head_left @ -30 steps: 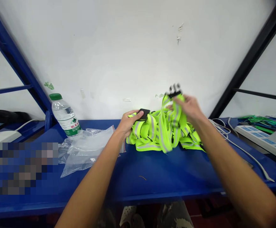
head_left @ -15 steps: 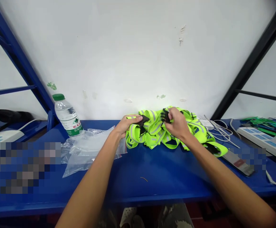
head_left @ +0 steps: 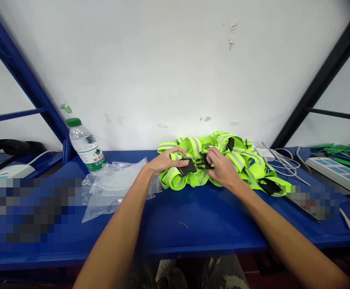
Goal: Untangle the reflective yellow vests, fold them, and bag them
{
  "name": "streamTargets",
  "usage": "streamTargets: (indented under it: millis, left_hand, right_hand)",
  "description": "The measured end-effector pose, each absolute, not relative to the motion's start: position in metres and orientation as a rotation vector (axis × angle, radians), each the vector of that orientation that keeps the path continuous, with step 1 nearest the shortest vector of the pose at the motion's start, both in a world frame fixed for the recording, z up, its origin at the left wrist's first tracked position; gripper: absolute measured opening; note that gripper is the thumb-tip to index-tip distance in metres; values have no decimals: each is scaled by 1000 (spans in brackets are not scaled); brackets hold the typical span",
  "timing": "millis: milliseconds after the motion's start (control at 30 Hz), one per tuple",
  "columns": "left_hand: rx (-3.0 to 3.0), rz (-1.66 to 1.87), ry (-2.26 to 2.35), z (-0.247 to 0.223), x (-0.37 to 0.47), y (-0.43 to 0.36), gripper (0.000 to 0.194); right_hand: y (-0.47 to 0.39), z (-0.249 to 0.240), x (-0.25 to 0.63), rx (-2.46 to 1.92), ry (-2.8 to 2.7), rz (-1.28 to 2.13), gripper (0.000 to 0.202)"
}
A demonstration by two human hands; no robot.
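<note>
A pile of neon yellow straps [head_left: 238, 160] with grey reflective stripes lies against the wall. At its left side my left hand [head_left: 166, 161] is closed on a flat black buckle half [head_left: 188, 166], thumb on top. My right hand [head_left: 222, 168] pinches a black pronged buckle half [head_left: 205, 160], its prongs pointing left toward the other half. A small gap separates the two halves. Another black buckle piece [head_left: 269, 186] lies at the right end of the pile.
Clear plastic bags [head_left: 111, 184] and a green-capped water bottle [head_left: 87, 146] stand left on the blue table [head_left: 193, 237]. White cables [head_left: 286, 164], a phone-like slab [head_left: 306, 204] and a power strip [head_left: 340, 172] are at right.
My right hand has turned, bringing the pronged buckle half lower and pointing left. The buckle half in my left hand now shows flat and sits slightly lower. The pile's right part has shifted.
</note>
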State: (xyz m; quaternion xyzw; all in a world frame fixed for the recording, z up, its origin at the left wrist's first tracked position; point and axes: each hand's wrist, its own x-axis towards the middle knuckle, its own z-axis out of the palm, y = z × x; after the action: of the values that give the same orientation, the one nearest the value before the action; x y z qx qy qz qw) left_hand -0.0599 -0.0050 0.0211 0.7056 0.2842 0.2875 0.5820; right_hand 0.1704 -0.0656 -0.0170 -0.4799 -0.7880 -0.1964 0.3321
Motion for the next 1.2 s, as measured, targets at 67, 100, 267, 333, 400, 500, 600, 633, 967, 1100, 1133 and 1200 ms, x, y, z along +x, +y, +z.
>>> streamTargets:
  millis: [67,100,267,333,400,500,600,633,967,1100,1133,1200]
  left_hand:
    - [1665,674,658,21,-60,-5,48]
    - [1676,676,656,21,-60,-6,47]
    - [1697,674,651,20,-60,-7,45]
    - [1700,672,651,20,-60,-8,44]
    - [1704,671,648,20,-59,-8,44]
    - [1727,663,643,20,-59,-8,44]
    - [1746,672,642,20,-59,-7,44]
    - [1749,679,645,20,-59,-7,44]
    - [1703,710,710,19,-53,-10,42]
    - [1719,723,727,18,-51,-10,42]
    - [1723,727,726,18,-51,-10,42]
    - [1734,732,725,17,-50,-9,42]
  right_hand:
    - [-65,-19,171,-1258,-2050,-537,30]
    - [-65,-20,171,-1255,-2053,-543,30]
    - [-66,-23,171,-1228,-2104,-528,29]
    - [-67,-23,171,-1240,-2115,-551,29]
    - [-68,-23,170,-1255,-2110,-597,29]
    - [-69,-23,170,-1271,-2111,-644,29]
    - [-70,-23,169,-1275,-2119,-661,29]
    - [-70,-24,169,-1273,-2116,-667,29]
    - [-73,-23,164,-1257,-2122,-653,28]
    - [-73,-23,163,-1238,-2101,-579,30]
    - [-73,-24,164,-1222,-2101,-553,30]
    - [-72,-25,164,-1184,-2105,-501,32]
